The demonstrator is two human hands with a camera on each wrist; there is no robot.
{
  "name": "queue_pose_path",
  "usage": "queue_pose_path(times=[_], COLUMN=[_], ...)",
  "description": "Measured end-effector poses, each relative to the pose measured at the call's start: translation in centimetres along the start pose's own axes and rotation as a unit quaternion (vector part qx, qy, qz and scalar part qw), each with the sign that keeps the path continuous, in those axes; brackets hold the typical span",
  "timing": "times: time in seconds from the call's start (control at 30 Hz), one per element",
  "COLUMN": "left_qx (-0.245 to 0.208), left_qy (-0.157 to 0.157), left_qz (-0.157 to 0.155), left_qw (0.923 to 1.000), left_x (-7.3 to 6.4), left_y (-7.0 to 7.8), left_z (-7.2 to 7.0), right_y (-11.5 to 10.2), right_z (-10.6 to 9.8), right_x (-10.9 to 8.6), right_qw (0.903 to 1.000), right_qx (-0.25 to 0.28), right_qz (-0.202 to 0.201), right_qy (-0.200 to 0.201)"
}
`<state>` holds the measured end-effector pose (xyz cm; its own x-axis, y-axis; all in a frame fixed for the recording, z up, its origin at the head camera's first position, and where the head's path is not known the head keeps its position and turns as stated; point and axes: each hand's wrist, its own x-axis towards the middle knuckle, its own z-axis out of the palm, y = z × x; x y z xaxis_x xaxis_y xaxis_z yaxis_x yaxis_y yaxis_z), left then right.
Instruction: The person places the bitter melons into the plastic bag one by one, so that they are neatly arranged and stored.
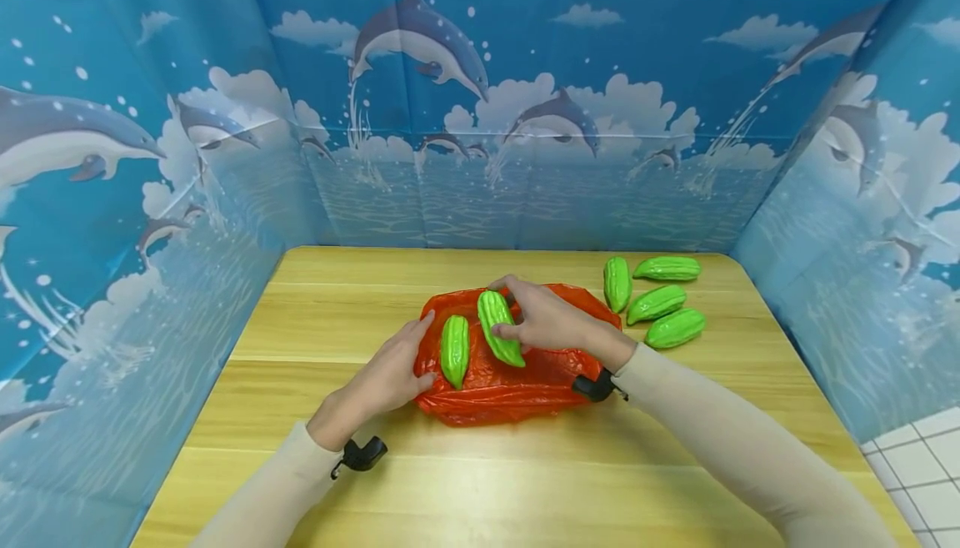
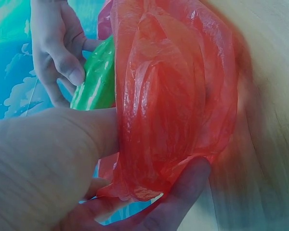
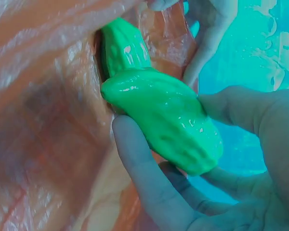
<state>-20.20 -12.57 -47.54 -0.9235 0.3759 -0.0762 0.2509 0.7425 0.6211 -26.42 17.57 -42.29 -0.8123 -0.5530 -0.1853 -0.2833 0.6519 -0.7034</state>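
Observation:
A red plastic bag (image 1: 495, 404) lies spread with its mouth open at the middle of the table. My left hand (image 1: 388, 371) grips the bag's left edge; the left wrist view shows its fingers around the thin red film. My right hand (image 1: 553, 319) holds a glossy green bitter melon (image 1: 492, 314) over the bag's opening, pinched between thumb and fingers. Another bitter melon (image 1: 454, 351) lies in the bag, left of the held one. In the right wrist view, the held bitter melon (image 3: 168, 118) partly covers the other bitter melon (image 3: 126, 45).
Several more bitter melons (image 1: 656, 304) lie in a loose group on the wooden table (image 1: 337, 281), right of the bag. A blue curtain (image 1: 510, 173) printed with dolphins stands along the back and sides. White floor tiles (image 1: 918, 456) show at the lower right.

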Motion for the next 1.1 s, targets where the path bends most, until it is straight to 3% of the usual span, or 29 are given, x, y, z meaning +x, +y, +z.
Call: queue_pose_path(times=[0.1,0.37,0.73,1.1], left_qx=[-0.006,-0.01,-0.008,-0.007], left_qy=[0.001,-0.002,0.002,0.005], left_qz=[-0.003,-0.005,0.003,0.014], left_qw=[1.0,0.9999,1.0,0.9999], left_x=[0.0,0.1,0.0,-0.2], left_y=[0.0,-0.1,-0.3,-0.5], left_z=[0.1,0.3,0.6,0.6], right_y=[0.1,0.0,0.1,0.7], right_z=[0.3,0.9,1.9,2.0], right_x=[0.3,0.8,0.9,0.4], right_qw=[0.9993,0.9979,0.9957,0.9958], right_qx=[0.029,0.031,-0.034,-0.086], right_qz=[0.019,0.052,0.068,0.011], right_qy=[-0.014,-0.022,-0.053,-0.029])
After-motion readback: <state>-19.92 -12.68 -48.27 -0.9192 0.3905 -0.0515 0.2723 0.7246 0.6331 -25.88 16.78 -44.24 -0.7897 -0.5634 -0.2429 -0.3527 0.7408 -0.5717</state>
